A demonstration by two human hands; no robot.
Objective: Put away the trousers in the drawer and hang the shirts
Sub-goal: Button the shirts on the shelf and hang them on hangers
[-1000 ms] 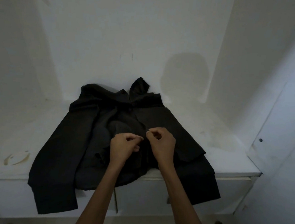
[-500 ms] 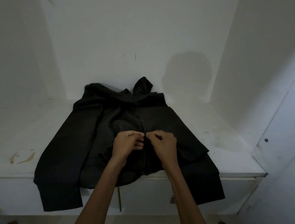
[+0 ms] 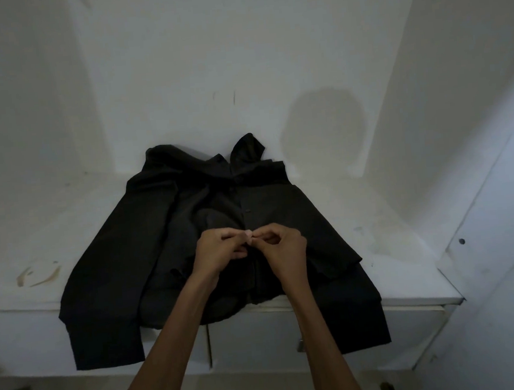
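Black long-sleeved fabric shirt [image 3: 288,210] is lying front-up on the flat white painted ledge [image 3: 35,233], collar [image 3: 245,149] toward the back wall. Both sleeves and the hem are hanging over the front edge, covering part of the white drawer fronts [image 3: 255,335] below.

Left hand [image 3: 220,254] and right hand [image 3: 285,251] are meeting at the centre placket, about mid-chest. Both are pinching narrow: thumb and forefinger closed on the fabric edge, fingertips [image 3: 248,234] touching, other fingers curled in. Small dark button [image 3: 247,210] is showing just above the pinch. The one being worked is hidden under the fingertips, so cannot tell if it is going in or coming out.

Judging: person is fastening or unfastening the placket, prepping the shirt for hanging. No hanger and no trousers are showing, so the task is looking early.

Doing it well:
- One hand should be holding the buttonhole edge taut and flat.
- The other should be tilting the button edge-on and feeding it through, not yanking cloth.
- The front panels should be lining up so each button is meeting its own hole.

The ledge is carrying most of the cloth's weight, which is helping. Risk: the overhanging sleeves are dragging forward, so a tug toward the body could be sliding the shirt off. Light is dim, black on black, so going by feel.
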